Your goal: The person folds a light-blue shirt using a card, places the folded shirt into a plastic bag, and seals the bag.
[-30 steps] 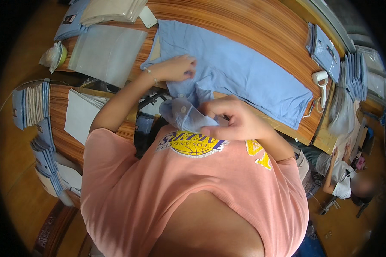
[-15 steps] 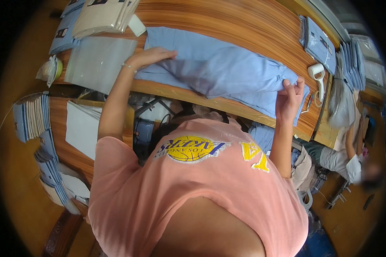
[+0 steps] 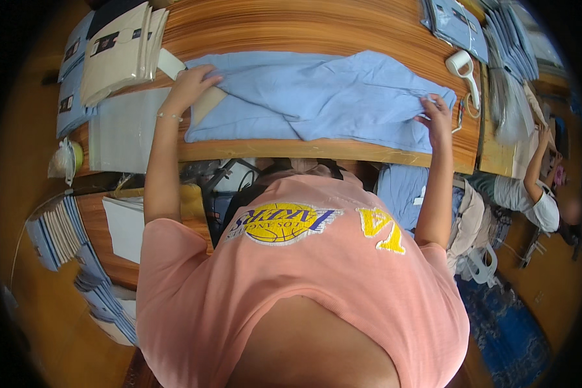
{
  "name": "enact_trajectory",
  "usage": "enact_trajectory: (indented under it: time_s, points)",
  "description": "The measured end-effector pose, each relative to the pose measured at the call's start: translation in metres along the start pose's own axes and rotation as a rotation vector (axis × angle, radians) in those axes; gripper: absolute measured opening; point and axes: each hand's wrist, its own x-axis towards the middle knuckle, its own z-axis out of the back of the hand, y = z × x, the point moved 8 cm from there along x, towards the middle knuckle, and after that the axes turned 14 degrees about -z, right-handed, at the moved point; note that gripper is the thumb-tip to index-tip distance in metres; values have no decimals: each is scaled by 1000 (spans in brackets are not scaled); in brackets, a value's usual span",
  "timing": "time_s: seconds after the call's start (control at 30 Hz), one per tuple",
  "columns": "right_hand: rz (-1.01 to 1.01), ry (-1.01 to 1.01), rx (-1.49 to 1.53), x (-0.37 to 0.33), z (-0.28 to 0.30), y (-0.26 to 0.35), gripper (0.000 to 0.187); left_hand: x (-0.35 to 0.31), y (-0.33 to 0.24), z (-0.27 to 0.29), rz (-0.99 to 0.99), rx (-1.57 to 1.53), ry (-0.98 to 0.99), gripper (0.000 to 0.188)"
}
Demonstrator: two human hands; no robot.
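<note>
A long light blue garment [image 3: 330, 97] lies across the wooden table in front of me, its upper layer wrinkled in the middle. At its left end, my left hand [image 3: 193, 85] has curled fingers on the edge of that layer. Just beneath them, a beige patch [image 3: 208, 107] shows between the blue layers; whether it is lining or a separate piece I cannot tell. My right hand [image 3: 437, 118] pinches the cloth at the right end between thumb and fingers. Part of each hand's grip is hidden by the fabric.
Bagged beige garments [image 3: 119, 55] and blue ones are stacked left, beside clear plastic bags [image 3: 126, 132]. A white handheld tool [image 3: 462, 68] with a cord lies right, below bagged blue garments [image 3: 456, 29]. Another person [image 3: 527, 200] is at far right.
The garment's upper layer has shifted and spread, and a beige patch now shows at its left end. My left hand has moved to the outer left edge; my right still grips the right end.
</note>
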Motion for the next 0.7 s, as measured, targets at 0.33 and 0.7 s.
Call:
enact_trajectory:
  time_s: [0.33,0.7]
  points:
    - [260,-153,-528,40,21,-59,20,10,0,15,84,278,-145,33]
    - [203,-759,-1042,38,123,-32,51,117,-319,-95,-659,-128,-217,46]
